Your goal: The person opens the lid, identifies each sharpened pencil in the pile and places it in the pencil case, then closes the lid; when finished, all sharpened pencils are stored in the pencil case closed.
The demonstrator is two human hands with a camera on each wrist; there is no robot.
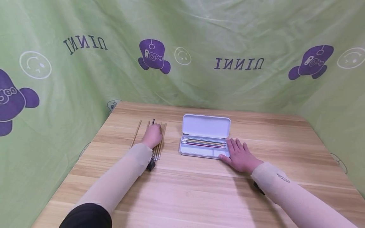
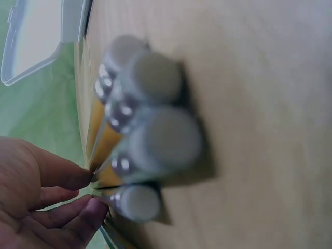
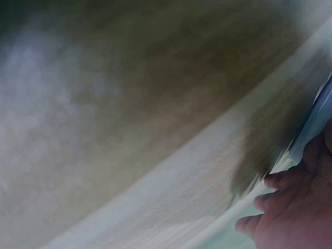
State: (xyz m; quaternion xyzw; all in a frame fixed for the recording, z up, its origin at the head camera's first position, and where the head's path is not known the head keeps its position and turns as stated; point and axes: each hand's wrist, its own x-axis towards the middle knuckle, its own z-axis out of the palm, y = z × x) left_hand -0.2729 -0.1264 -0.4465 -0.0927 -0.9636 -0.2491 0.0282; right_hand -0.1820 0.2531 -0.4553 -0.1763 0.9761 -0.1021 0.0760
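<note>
Several wooden pencils [image 1: 163, 134] lie side by side on the left of the table, and my left hand [image 1: 152, 136] is over them. In the left wrist view its thumb and fingers [image 2: 67, 174] pinch at a pencil [image 2: 140, 203]. Beside it, the blurred pencils [image 2: 166, 141] show pale round ends with metal bands. A white pencil case [image 1: 196, 151] stands open at the middle, lid up, with several coloured pencils [image 1: 203, 143] in its long compartment. My right hand [image 1: 240, 158] rests with spread fingers at the case's right edge.
One pencil [image 1: 135, 134] lies apart, left of the group. The wooden table [image 1: 182, 190] reaches back to a green curtain [image 1: 199, 85] with purple figures. The case's raised lid [image 1: 206, 126] stands at the back of the case.
</note>
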